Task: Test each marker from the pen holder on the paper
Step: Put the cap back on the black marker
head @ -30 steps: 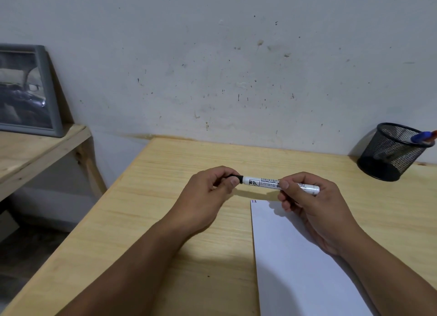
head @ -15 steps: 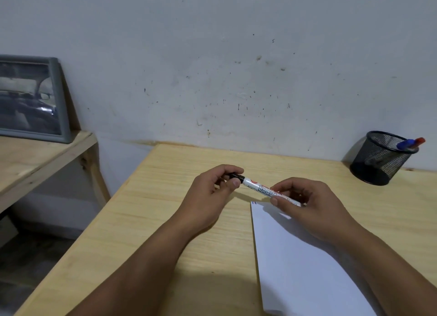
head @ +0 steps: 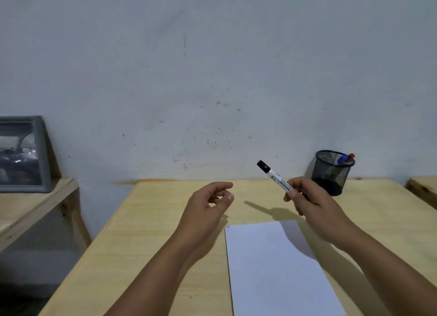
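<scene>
My right hand (head: pixel 312 200) grips a white marker (head: pixel 274 176) by its lower barrel, above the wooden table (head: pixel 153 233). The marker's black-capped end points up and to the left. My left hand (head: pixel 208 204) hovers to the left of the marker with loosely curled fingers and holds nothing. A white sheet of paper (head: pixel 272 268) lies on the table below both hands, with small marks at its top left corner. The black mesh pen holder (head: pixel 331 174) stands at the back right against the wall, with a blue marker (head: pixel 342 159) and a red marker (head: pixel 351 156) in it.
A grey picture frame (head: pixel 21 155) leans on the wall on a lower wooden shelf (head: pixel 28 204) at the left. The corner of another wooden surface (head: pixel 423 190) shows at the far right. The table's left edge drops to the floor.
My left hand has let go of the marker's black end and drawn back. My right hand lifted the marker and moved it right, toward the pen holder. The view tilted up.
</scene>
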